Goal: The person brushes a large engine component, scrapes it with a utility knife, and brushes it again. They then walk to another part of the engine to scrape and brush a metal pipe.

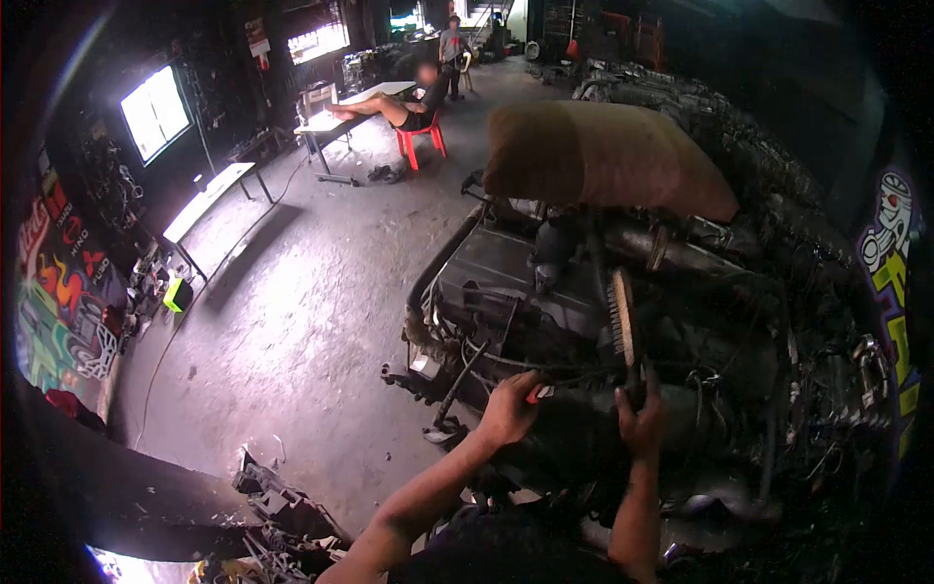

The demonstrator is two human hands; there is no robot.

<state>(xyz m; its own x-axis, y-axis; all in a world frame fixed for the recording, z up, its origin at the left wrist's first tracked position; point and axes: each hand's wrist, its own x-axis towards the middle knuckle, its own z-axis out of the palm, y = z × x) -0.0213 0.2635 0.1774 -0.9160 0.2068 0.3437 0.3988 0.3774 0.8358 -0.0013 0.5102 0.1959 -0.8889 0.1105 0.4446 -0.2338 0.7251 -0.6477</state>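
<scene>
in the head view, the right hand [639, 420] is wrapping its fingers around the near end of a wire brush [626, 326], whose long axis is pointing up and away; the left hand [510, 407] is holding, nearly closed, a small red item [534, 393] left of the brush. vehicle machinery [486, 258] is lying beneath the brush; far left of it, a seated person [431, 91] is resting legs on a white surface [316, 124].

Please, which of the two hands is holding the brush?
The right hand, which grips the brush by its near end. The left hand differs: it holds a small red object, too little visible to identify.
</scene>
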